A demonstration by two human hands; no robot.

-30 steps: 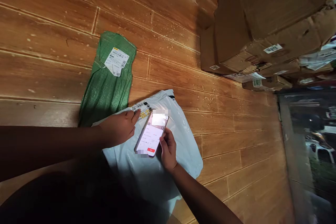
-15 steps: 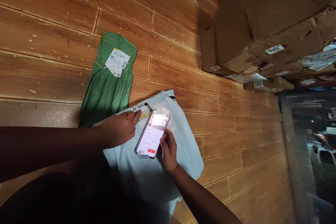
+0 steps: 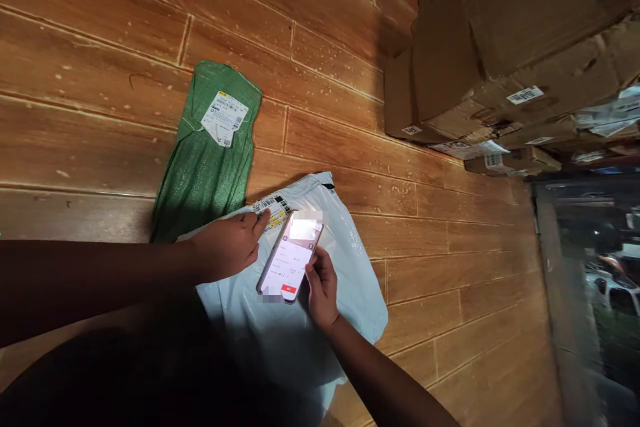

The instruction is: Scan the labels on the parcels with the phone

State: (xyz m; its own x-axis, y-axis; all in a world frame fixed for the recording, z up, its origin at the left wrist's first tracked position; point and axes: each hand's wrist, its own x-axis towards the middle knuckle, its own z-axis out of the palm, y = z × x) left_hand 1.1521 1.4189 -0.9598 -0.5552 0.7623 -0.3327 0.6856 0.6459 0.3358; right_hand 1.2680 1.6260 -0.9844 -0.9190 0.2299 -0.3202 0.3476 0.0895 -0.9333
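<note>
My right hand (image 3: 323, 288) is closed around the right edge of a smartphone (image 3: 284, 268), thumb at the side of its lit screen. The phone is above a pale plastic mailing bag (image 3: 345, 263) on the floor. My left hand (image 3: 233, 245) holds nothing; its index finger is stretched out at the shipping label (image 3: 273, 207) on that bag, the other fingers partly bent. Whether the fingertip presses the label I cannot tell. Behind the left hand lies a green woven parcel (image 3: 210, 173) with a white label (image 3: 225, 119).
Cardboard boxes (image 3: 530, 13) are stacked at the upper right, several bearing white labels. Below them is a glass door or panel (image 3: 575, 267) with a vehicle visible through it. The floor (image 3: 340, 113) is brown, wood-patterned and speckled. My dark clothing fills the bottom left.
</note>
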